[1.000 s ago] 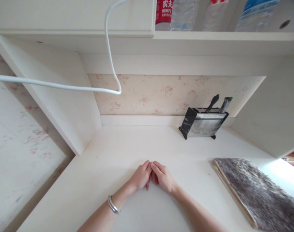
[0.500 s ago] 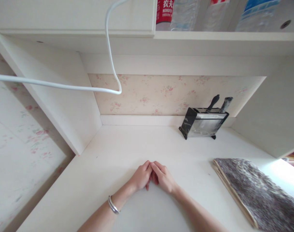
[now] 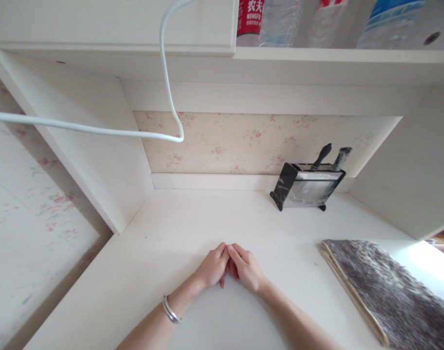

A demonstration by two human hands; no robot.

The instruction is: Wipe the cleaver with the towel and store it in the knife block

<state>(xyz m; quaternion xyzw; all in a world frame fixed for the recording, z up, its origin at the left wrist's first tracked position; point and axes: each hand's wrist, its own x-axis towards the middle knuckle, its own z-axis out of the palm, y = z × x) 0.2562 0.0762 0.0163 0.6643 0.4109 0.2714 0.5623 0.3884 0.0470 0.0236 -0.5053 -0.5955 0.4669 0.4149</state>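
My left hand [image 3: 215, 266] and my right hand [image 3: 246, 268] rest together on the white desktop [image 3: 163, 272], fingers curled and touching at the fingertips and thumbs. Both are closed, with no object showing in them. A silver bangle [image 3: 169, 309] circles my left wrist. Beyond my right hand, a black and silver knife block [image 3: 311, 189] stands near the back wall. Two handles, a black one [image 3: 322, 155] and a mottled one [image 3: 342, 158], stick up out of it.
To the right lies a folded grey-brown shaggy mat [image 3: 382, 282]. A white cable [image 3: 119, 132] hangs across the upper left. Overhead, a shelf [image 3: 334, 54] holds several plastic bottles [image 3: 280, 22]. White side panels [image 3: 83, 131] flank the desktop.
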